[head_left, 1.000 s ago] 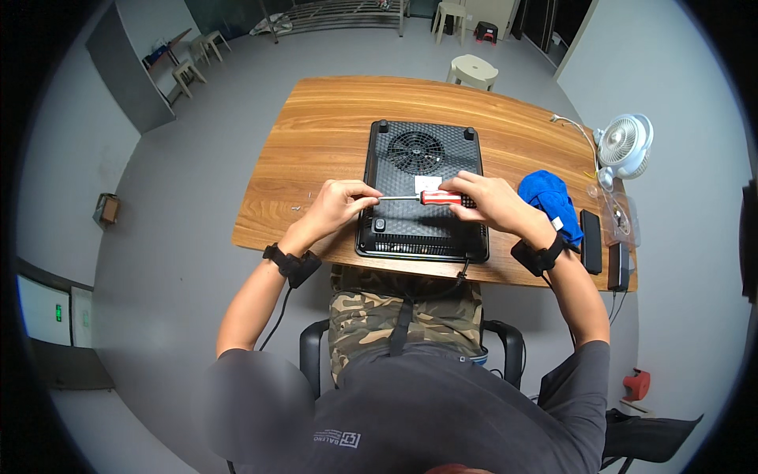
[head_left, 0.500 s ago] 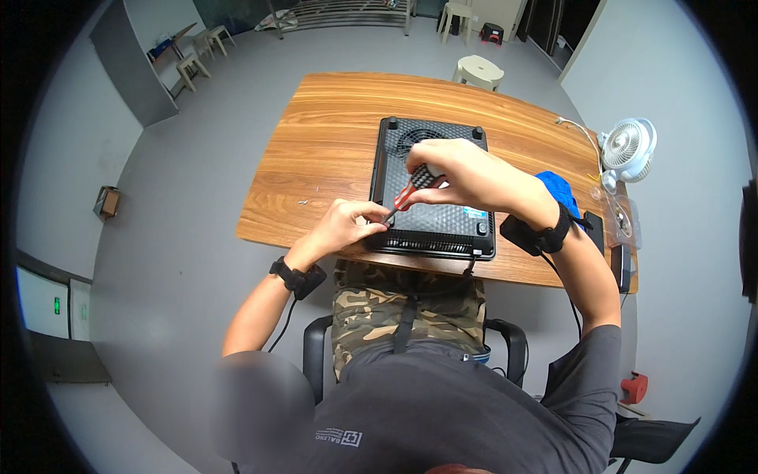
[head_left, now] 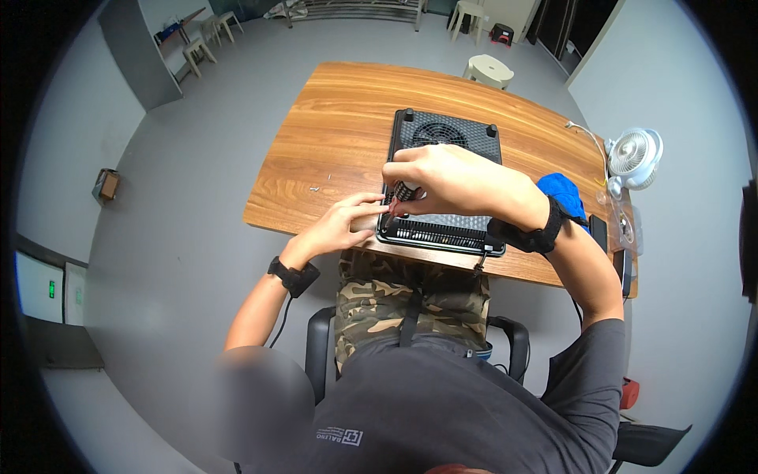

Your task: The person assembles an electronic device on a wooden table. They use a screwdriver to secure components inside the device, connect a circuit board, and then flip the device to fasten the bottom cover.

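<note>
A black, flat appliance [head_left: 466,207], which looks like an induction cooker, lies bottom up on the table, with a round fan grille, corner feet and a slotted vent along its near edge. My right hand [head_left: 454,180] is closed around the handle of a screwdriver [head_left: 403,190], its checkered grip and red collar partly showing. The screwdriver leans down toward the appliance's near left corner; its tip is hard to make out. My left hand [head_left: 338,227] reaches to that corner with fingers stretched and thumb apart, fingertips by the screwdriver's lower end. Small screws [head_left: 315,189] lie on the table to the left.
The wooden table [head_left: 316,118] carries a blue cloth item [head_left: 560,192], a white fan [head_left: 633,154] and dark boxes at its right side. A short cord [head_left: 480,262] hangs from the appliance's near edge. A cream stool [head_left: 489,71] stands beyond the table.
The screwdriver has become more upright and my right hand has shifted slightly left. My left hand's fingers have loosened from a pinch near the tip and straightened. The whole view has shifted slightly.
</note>
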Demonstrator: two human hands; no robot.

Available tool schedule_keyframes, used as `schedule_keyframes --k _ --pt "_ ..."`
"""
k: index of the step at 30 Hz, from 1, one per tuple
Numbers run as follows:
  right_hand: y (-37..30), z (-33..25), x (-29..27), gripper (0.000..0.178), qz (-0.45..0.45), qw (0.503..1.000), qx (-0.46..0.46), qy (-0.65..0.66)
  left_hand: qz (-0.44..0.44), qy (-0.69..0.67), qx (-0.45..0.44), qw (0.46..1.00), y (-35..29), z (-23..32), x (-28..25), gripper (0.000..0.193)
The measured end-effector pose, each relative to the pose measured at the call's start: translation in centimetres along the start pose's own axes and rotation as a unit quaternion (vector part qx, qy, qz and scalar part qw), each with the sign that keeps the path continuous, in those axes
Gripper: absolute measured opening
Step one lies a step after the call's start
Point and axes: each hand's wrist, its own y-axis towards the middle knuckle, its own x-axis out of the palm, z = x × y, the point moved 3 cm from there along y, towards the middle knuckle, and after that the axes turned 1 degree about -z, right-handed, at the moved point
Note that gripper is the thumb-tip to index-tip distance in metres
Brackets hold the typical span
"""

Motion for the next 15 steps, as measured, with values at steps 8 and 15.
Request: schedule_keyframes --k 8,15 --pt "1.0 -0.2 1.3 0.032 -0.004 0.999 -0.027 -0.024 -0.020 0.034 0.011 0.999 0.3 -0.5 0.9 0.056" --pt "1.7 -0.3 1.9 0.031 -0.016 0.999 -0.018 -0.030 -0.004 0.046 0.014 0.999 0.0 -0.3 0.9 0.054"
